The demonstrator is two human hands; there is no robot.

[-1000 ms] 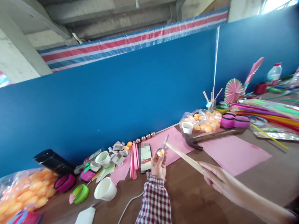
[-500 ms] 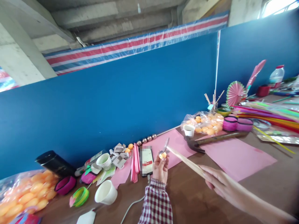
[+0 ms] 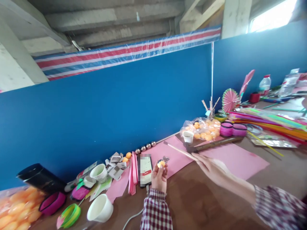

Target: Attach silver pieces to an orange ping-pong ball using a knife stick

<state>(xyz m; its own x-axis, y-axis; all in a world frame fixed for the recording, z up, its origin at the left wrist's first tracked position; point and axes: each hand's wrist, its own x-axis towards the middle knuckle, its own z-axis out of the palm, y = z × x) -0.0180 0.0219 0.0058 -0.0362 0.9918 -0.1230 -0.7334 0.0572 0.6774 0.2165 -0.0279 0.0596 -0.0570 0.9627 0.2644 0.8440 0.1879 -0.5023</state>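
My left hand is closed on a small orange ball, held up beside the phone. Silvery, crinkled material shows at the ball's far side. In my right hand is a thin pale stick, its darker tip pointing left over the pink paper. The stick's tip is apart from the ball. Behind the right hand lies a hammer.
At left are a bag of orange balls, a black cylinder and a white cup. Silver balls line the blue partition. Another ball bag, a small cup and colourful strips lie right.
The stick has moved away from the ball and now points above it. My right hand has drawn back, and its checked sleeve has come into view. The camera view has shifted right.
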